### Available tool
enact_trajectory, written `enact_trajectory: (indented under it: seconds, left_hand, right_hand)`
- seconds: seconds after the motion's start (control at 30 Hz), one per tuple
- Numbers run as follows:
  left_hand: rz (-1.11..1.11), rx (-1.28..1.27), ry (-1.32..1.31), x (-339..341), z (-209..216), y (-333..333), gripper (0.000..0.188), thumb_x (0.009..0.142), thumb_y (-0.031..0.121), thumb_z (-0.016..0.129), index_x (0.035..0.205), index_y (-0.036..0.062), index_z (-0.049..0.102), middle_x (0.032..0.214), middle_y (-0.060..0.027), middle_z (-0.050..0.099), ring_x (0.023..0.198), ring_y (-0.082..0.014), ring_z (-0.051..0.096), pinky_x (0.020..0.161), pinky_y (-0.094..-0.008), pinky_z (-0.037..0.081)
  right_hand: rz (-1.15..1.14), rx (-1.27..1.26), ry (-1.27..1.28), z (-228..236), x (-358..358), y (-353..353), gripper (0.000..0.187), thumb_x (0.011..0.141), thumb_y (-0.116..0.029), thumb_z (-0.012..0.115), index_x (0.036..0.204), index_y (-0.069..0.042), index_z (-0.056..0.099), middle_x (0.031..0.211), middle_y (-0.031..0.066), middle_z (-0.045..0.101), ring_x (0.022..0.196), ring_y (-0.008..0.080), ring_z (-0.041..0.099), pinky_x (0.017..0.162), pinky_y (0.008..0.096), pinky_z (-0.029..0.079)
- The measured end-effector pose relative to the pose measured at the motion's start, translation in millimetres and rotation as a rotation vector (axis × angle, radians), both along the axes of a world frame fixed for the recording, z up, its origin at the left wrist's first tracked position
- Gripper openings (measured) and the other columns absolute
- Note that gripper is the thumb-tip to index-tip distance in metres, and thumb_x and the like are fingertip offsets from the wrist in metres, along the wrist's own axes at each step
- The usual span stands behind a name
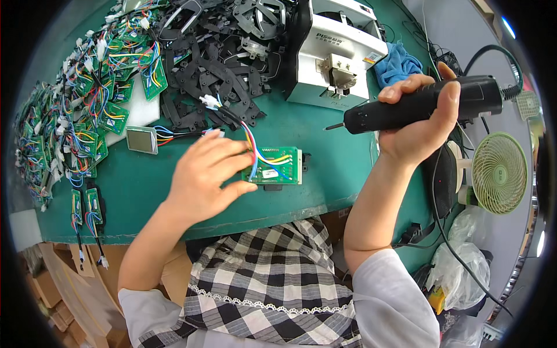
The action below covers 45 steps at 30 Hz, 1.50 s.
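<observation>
My left hand [210,171] is at the left edge of a green circuit board [288,174], its thumb and fingers on either side of that edge. Colored wires [250,139] rise from the board past my fingertips to white plugs [211,102]. A black part shows under the board's edges. My right hand [419,132] is wrapped round a black electric screwdriver [374,116], raised to the right of the board. Its thin bit points left, apart from the board. Beyond my left fingers lies a small display module [142,140] with wires.
Wired circuit boards [116,119] are heaped at the left, and black plastic frames [214,75] at the back. A white screw-feeder machine [333,58] stands behind the board, beside a blue cloth [398,65]. At the right are a green fan [499,172] and the screwdriver's hanging cable [435,203].
</observation>
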<state>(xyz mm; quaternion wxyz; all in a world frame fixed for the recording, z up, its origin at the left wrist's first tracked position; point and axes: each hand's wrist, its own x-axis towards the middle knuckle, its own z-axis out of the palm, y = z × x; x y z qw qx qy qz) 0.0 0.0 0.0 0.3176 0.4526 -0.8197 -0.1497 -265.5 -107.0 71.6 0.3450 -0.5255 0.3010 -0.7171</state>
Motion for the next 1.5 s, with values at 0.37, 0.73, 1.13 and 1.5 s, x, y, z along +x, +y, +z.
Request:
enact_trajectory:
  seconds: [0.37, 0.73, 1.13, 1.5]
  left_hand:
    - [0.024, -0.015, -0.098, -15.3, -22.1, 3.5, 0.04, 0.069, 0.026, 0.079, 0.102, 0.0075, 0.067, 0.109, -0.0073, 0.065, 0.103, -0.0254, 0.061, 0.103, -0.0472, 0.042]
    - [0.026, -0.011, -0.097, -14.1, -23.4, 3.3, 0.037, 0.071, 0.026, 0.078, 0.102, 0.0077, 0.068, 0.112, -0.0065, 0.063, 0.103, -0.0247, 0.059, 0.098, -0.0426, 0.039]
    - [0.051, 0.152, -0.068, -13.7, -18.6, 2.5, 0.037, 0.07, 0.026, 0.079, 0.102, 0.01, 0.068, 0.111, -0.0028, 0.062, 0.095, -0.023, 0.057, 0.087, -0.0382, 0.038]
    - [0.043, 0.08, -0.08, -16.0, -23.3, -1.1, 0.044, 0.065, 0.03, 0.082, 0.1, 0.009, 0.068, 0.109, -0.0032, 0.063, 0.101, -0.0241, 0.057, 0.093, -0.0409, 0.038]
  right_hand:
    - [0.071, -0.024, -0.021, -11.7, 31.1, 19.9, 0.06, 0.087, -0.032, 0.065, 0.117, 0.014, 0.04, 0.062, 0.0107, 0.058, 0.045, 0.0172, 0.056, 0.046, 0.0267, 0.049]
    - [0.171, 0.018, 0.155, -31.4, 52.5, 23.6, 0.06, 0.088, -0.033, 0.065, 0.121, 0.007, 0.037, 0.069, 0.0136, 0.057, 0.047, 0.0198, 0.056, 0.043, 0.03, 0.049]
    - [0.313, -0.054, 0.235, -34.7, 49.8, 23.7, 0.07, 0.086, -0.045, 0.063, 0.123, 0.008, 0.036, 0.066, 0.0136, 0.056, 0.047, 0.019, 0.056, 0.044, 0.0306, 0.05]
    - [-0.141, -0.33, 0.157, 32.1, 17.5, -37.2, 0.056, 0.089, -0.036, 0.061, 0.115, 0.009, 0.04, 0.062, 0.0155, 0.057, 0.044, 0.0224, 0.056, 0.044, 0.0342, 0.051]
